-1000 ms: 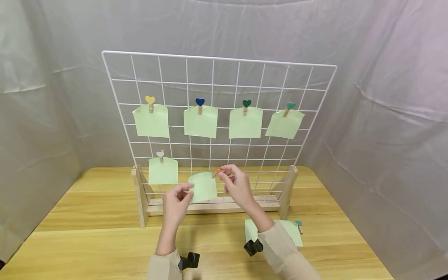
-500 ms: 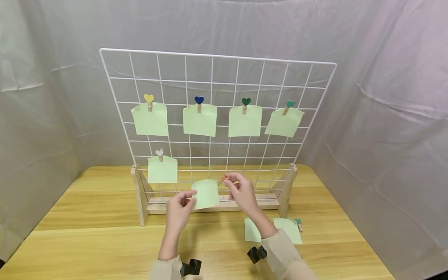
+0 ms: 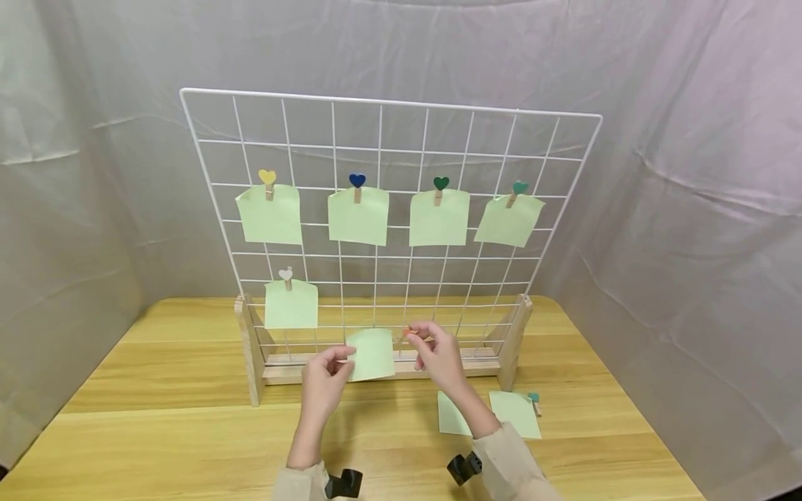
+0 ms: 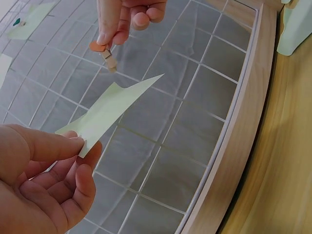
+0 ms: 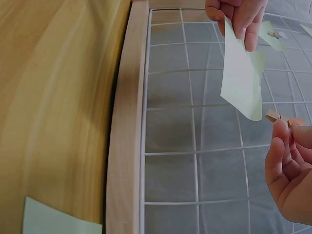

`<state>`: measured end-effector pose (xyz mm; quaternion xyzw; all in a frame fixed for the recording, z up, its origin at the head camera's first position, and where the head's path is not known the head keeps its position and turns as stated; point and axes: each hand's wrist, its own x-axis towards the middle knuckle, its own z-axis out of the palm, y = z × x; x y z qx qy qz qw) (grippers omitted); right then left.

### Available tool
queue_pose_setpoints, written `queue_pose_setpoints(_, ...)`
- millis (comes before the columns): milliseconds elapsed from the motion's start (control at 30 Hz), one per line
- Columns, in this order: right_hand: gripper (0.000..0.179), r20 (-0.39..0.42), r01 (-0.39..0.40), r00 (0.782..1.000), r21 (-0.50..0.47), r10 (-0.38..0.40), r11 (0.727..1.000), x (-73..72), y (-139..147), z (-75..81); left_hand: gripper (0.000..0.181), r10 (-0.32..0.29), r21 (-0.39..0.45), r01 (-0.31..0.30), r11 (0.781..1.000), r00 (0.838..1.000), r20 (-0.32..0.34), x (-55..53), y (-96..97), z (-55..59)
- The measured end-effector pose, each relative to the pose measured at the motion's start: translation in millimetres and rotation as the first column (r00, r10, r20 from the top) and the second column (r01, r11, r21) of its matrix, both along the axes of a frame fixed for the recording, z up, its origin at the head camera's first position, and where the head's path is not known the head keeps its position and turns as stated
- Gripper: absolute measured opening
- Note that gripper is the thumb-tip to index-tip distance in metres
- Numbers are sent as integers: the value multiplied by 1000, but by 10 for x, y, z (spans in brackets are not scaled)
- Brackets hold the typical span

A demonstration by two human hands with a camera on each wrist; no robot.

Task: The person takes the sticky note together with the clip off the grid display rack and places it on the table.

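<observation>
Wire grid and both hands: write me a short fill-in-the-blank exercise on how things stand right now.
1. The paper note pinched by the left hand is light ____.
2. The clip pinched by the right hand has a top coloured ____.
3. Upper-row notes hanging on the wire grid number ____.
4. The lower-row note hangs from a clip whose heart is ____.

Missing words: green; orange; four; white.

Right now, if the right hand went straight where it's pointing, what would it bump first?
Probably the green note in the left hand, orange-topped clip leading, though depth is unclear.
</observation>
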<state>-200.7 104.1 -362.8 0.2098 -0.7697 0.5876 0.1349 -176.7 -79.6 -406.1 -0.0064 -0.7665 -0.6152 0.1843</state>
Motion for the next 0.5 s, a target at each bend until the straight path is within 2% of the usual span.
queue_pose_setpoints(300,16,25,24,999,24,-24,999,8,58,-67,15,-15,-15,15,1000,1000,-9,3,26,-26)
queue_pose_setpoints(500,15,43,34,998,24,-35,999,15,88,-118,15,-32,-5,32,999,999,14,14,40,-41)
